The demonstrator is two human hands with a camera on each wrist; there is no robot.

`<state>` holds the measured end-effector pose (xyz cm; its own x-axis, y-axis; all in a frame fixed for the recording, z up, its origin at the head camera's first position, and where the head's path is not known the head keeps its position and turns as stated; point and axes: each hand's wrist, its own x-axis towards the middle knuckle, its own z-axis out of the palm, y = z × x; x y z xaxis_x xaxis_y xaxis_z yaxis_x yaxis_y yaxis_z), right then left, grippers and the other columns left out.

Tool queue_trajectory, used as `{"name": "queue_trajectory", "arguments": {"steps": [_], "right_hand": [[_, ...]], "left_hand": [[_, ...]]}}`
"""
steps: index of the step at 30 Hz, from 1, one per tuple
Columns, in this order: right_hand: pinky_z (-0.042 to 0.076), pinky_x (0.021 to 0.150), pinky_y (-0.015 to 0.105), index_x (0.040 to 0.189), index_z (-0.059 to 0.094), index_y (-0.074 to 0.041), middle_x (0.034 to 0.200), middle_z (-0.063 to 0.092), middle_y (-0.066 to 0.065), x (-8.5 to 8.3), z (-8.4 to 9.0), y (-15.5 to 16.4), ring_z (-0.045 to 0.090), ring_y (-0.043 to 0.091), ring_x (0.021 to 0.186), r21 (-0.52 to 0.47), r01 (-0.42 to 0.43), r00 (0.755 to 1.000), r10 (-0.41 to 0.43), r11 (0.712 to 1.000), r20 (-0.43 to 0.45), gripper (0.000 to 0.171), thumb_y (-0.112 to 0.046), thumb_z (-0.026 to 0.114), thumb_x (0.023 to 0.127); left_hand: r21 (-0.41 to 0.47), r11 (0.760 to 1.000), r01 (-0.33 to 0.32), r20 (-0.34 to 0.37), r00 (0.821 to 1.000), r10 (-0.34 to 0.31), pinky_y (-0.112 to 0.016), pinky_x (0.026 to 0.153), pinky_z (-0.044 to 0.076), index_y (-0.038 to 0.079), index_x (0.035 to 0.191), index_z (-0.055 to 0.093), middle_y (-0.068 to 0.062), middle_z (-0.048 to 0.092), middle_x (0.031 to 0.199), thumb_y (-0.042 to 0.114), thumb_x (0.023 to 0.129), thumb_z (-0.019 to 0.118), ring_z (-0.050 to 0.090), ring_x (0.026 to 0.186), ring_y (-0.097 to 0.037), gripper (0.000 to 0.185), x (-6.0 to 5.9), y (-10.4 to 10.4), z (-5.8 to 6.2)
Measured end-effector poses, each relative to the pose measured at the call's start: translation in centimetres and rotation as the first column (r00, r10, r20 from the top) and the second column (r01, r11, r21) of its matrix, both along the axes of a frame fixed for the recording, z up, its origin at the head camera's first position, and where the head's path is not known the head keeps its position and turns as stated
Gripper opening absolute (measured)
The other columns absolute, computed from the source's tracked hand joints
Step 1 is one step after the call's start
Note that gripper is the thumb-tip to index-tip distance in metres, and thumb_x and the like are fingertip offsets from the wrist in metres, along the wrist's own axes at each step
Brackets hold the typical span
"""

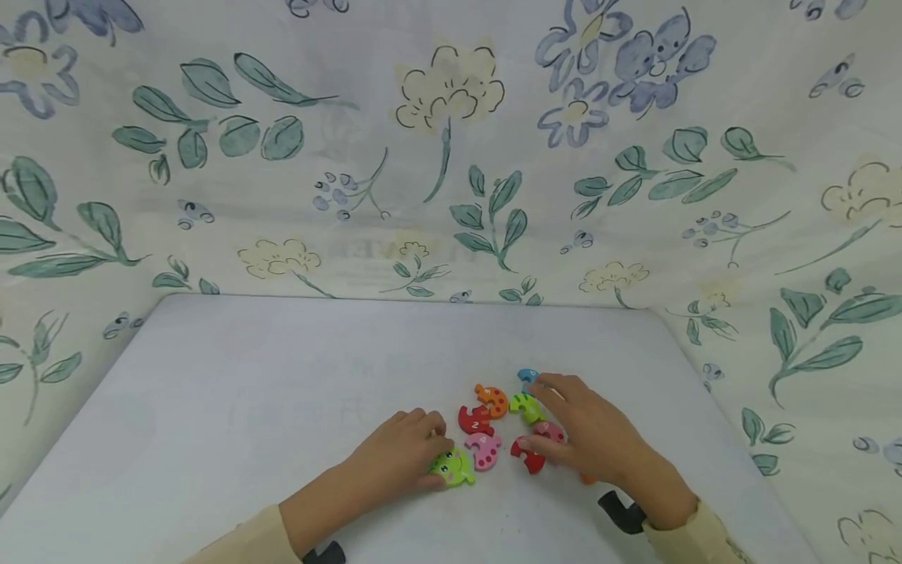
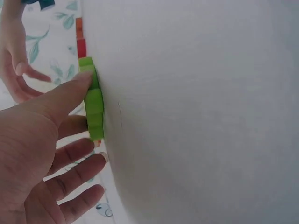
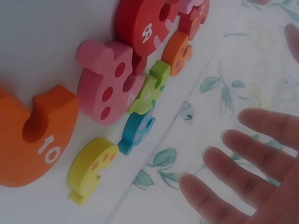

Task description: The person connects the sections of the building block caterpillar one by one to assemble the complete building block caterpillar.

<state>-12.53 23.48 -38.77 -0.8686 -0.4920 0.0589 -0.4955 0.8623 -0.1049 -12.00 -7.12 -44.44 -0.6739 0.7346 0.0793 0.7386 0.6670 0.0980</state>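
Note:
A light green puzzle piece with a painted face lies on the white table, and my left hand pinches its edge between thumb and finger. In the left wrist view the thumb presses on the green piece; other fingers are loosely bent. Beside it sit a pink piece, a red piece and an orange piece. My right hand spreads over more pieces: a red one, a pink one, a green one and a blue one, its fingers holding nothing.
In the right wrist view an orange piece numbered 10 and a yellow piece lie near the others. The white table stretches to the left and back. Behind it hangs a floral cloth.

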Motion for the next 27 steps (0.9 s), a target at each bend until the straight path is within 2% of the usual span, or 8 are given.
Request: {"name": "queue_trajectory", "arguments": {"steps": [5, 13, 20, 27], "right_hand": [[0.057, 0.096, 0.047, 0.143, 0.063, -0.011, 0.148, 0.055, 0.011, -0.1, -0.1, -0.4, 0.054, 0.031, 0.133, 0.004, -0.014, 0.999, 0.014, 1.000, -0.029, 0.075, -0.057, 0.081, 0.086], [0.054, 0.101, 0.046, 0.142, 0.063, -0.008, 0.148, 0.055, 0.011, -0.4, -0.3, -0.8, 0.053, 0.031, 0.134, -0.011, -0.072, 0.997, 0.071, 0.997, -0.043, 0.072, -0.056, 0.078, 0.090], [0.057, 0.096, 0.044, 0.140, 0.065, -0.008, 0.140, 0.061, 0.011, -0.7, -0.1, -1.8, 0.057, 0.029, 0.128, -0.002, -0.059, 0.998, 0.059, 0.998, -0.001, 0.070, -0.052, 0.081, 0.088], [0.057, 0.097, 0.043, 0.137, 0.067, -0.008, 0.135, 0.063, 0.010, -1.1, -0.3, -2.7, 0.057, 0.029, 0.127, 0.023, -0.042, 0.998, 0.041, 0.999, 0.036, 0.066, -0.050, 0.082, 0.088]], "left_hand": [[0.006, 0.999, -0.051, -0.018, 0.999, 0.051, -0.034, 0.088, 0.052, 0.018, 0.116, 0.079, 0.001, 0.062, 0.112, 0.050, 0.083, 0.087, 0.054, 0.095, -0.017, 0.047, 0.2, -0.8, -0.1], [0.057, 0.986, -0.156, -0.050, 0.986, 0.159, -0.036, 0.083, 0.050, 0.017, 0.109, 0.078, 0.002, 0.058, 0.107, 0.048, 0.080, 0.089, 0.053, 0.093, -0.017, 0.044, 0.5, -3.3, -0.4], [0.105, 0.968, -0.229, -0.047, 0.971, 0.235, -0.036, 0.078, 0.050, 0.016, 0.112, 0.077, 0.002, 0.058, 0.106, 0.047, 0.080, 0.089, 0.054, 0.094, -0.018, 0.046, 1.1, -6.1, -0.7], [0.148, 0.939, -0.311, -0.046, 0.946, 0.320, -0.035, 0.076, 0.049, 0.015, 0.114, 0.077, 0.005, 0.057, 0.103, 0.045, 0.080, 0.089, 0.054, 0.092, -0.017, 0.047, 1.7, -8.7, -0.8]]}}
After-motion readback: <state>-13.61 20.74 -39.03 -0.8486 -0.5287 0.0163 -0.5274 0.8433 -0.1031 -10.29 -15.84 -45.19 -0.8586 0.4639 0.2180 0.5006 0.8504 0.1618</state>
